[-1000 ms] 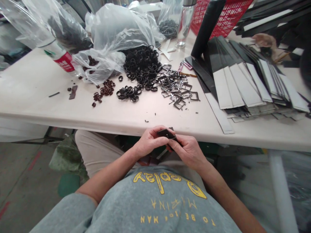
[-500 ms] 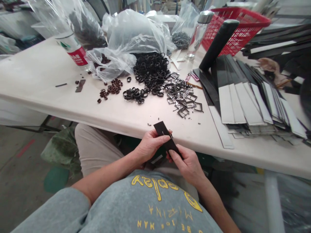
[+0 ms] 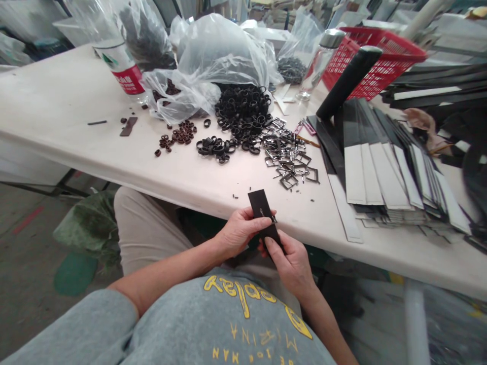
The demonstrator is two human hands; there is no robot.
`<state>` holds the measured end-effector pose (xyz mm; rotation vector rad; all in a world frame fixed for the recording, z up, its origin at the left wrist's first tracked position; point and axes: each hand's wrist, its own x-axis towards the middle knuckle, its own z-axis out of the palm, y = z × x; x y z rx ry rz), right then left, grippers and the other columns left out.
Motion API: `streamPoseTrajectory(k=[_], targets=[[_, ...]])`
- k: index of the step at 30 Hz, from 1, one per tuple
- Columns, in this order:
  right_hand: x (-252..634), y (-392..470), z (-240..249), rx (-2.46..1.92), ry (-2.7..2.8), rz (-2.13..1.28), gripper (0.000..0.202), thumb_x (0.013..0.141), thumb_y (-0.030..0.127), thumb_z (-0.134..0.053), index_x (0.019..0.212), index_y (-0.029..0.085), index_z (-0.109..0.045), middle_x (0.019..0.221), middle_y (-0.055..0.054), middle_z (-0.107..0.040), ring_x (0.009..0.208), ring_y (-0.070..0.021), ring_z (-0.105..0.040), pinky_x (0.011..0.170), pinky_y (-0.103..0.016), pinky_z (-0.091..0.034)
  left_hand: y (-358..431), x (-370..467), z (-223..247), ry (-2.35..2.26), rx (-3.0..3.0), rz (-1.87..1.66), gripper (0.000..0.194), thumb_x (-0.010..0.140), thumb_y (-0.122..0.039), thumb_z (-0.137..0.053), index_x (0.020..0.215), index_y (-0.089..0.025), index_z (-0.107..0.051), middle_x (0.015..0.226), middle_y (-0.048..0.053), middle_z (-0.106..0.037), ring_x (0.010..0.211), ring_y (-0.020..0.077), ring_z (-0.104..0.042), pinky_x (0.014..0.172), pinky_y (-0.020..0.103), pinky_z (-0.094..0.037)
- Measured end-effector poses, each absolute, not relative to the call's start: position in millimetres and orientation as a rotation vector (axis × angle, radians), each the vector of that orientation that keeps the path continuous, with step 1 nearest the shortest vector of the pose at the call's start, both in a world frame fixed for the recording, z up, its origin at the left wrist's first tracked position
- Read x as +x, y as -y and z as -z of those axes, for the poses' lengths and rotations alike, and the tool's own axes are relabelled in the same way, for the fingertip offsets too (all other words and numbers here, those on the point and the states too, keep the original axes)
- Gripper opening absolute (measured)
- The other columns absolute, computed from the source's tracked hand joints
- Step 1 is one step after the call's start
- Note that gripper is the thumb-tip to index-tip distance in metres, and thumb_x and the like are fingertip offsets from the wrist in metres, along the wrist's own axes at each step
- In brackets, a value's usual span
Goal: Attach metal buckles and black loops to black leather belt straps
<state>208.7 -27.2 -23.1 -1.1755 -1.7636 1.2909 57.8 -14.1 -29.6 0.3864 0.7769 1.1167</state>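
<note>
Showing longer now: black strip (image 3: pixel 259 204)

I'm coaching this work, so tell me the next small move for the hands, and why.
Probably ease the thumb of the left hand aside while the right hand steadies the black strip. That thumb lies across the strip by a small shiny piece at its edge and seems to hide how the piece sits; the right hand grips the lower part.

The black strip (image 3: pixel 258 201) has been tipped by the left hand (image 3: pixel 242 230) and the right hand (image 3: pixel 291 257), so its long flat face is shown (a second ago, only a short bit was seen). It has been turned straighter, too.
</note>
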Motion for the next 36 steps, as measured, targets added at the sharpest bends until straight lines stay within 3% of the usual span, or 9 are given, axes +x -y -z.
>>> streamPoseTrajectory(k=[7,13,17,20,22,26,29,33,36], targets=[[210,30,24,-1.184,1.738,-1.303,0.030,0.096,0.039,-0.052,0.077,0.019,-0.063,0.067,-0.001,-0.065,0.058,-0.0162,-0.060,0.054,-0.025,-0.048,16,57,32,-0.775,0.407,-1.138,0.040,0.071,-0.042,-0.081,0.099,-0.015,-0.074,0.072,0.002,-0.067,0.046,0.0111,-0.057,0.038,0.023,-0.047],[210,31,24,-1.177,1.775,-1.280,0.029,0.096,0.037,-0.052,0.077,0.018,-0.063,0.066,-0.001,-0.064,0.059,-0.0157,-0.058,0.054,-0.025,-0.045,19,58,36,-0.824,0.503,-1.226,0.043,0.077,-0.035,-0.078,0.118,-0.023,-0.071,0.075,-0.001,-0.065,0.052,0.0082,-0.056,0.045,0.019,-0.046],[204,31,24,-1.185,1.719,-1.231,0.034,0.096,0.039,-0.052,0.070,0.018,-0.060,0.061,-0.001,-0.061,0.054,-0.0142,-0.054,0.051,-0.025,-0.042,22,57,32,-0.859,0.698,-1.183,0.030,0.082,-0.040,-0.073,0.106,-0.023,-0.076,0.073,0.000,-0.062,0.045,0.0072,-0.051,0.042,0.021,-0.044],[200,32,26,-1.233,1.566,-1.296,0.039,0.095,0.046,-0.054,0.067,0.019,-0.058,0.057,0.000,-0.057,0.049,-0.0139,-0.051,0.047,-0.025,-0.041,22,54,26,-0.911,0.953,-1.205,0.027,0.086,-0.044,-0.068,0.098,-0.023,-0.078,0.090,0.006,-0.065,0.050,0.0089,-0.054,0.042,0.022,-0.044],[199,34,28,-1.251,1.447,-1.363,0.040,0.093,0.050,-0.056,0.069,0.018,-0.060,0.055,0.000,-0.056,0.047,-0.0143,-0.051,0.044,-0.025,-0.041,21,51,23,-0.933,1.138,-1.221,0.030,0.089,-0.045,-0.062,0.102,-0.024,-0.079,0.100,0.009,-0.066,0.062,0.0133,-0.060,0.050,0.024,-0.050],[203,33,33,-1.235,1.381,-1.388,0.042,0.091,0.055,-0.058,0.072,0.017,-0.063,0.054,0.000,-0.058,0.046,-0.0150,-0.052,0.043,-0.025,-0.042,20,44,15,-0.857,1.467,-1.258,0.048,0.090,-0.058,-0.054,0.114,-0.022,-0.076,0.107,0.014,-0.069,0.101,0.0277,-0.064,0.094,0.039,-0.051],[205,27,31,-1.228,1.437,-1.322,0.042,0.091,0.054,-0.057,0.073,0.017,-0.065,0.055,-0.001,-0.060,0.046,-0.0151,-0.053,0.043,-0.024,-0.043,20,42,9,-0.811,1.352,-1.229,0.062,0.096,-0.062,-0.034,0.109,-0.020,-0.078,0.108,0.014,-0.071,0.105,0.0281,-0.064,0.097,0.041,-0.049],[207,18,23,-1.223,1.595,-1.127,0.044,0.093,0.052,-0.053,0.074,0.016,-0.070,0.055,-0.002,-0.061,0.049,-0.0157,-0.055,0.044,-0.023,-0.044,21,46,6,-0.867,1.199,-1.199,0.032,0.089,-0.044,-0.064,0.109,-0.023,-0.077,0.111,0.009,-0.073,0.106,0.0234,-0.065,0.100,0.035,-0.049],[211,19,21,-1.240,1.703,-1.023,0.044,0.095,0.051,-0.050,0.090,0.015,-0.075,0.067,-0.006,-0.070,0.055,-0.0189,-0.062,0.048,-0.025,-0.050,25,53,10,-0.836,0.999,-1.213,0.047,0.080,-0.040,-0.075,0.125,-0.026,-0.068,0.117,0.007,-0.072,0.103,0.0224,-0.066,0.091,0.033,-0.055]])
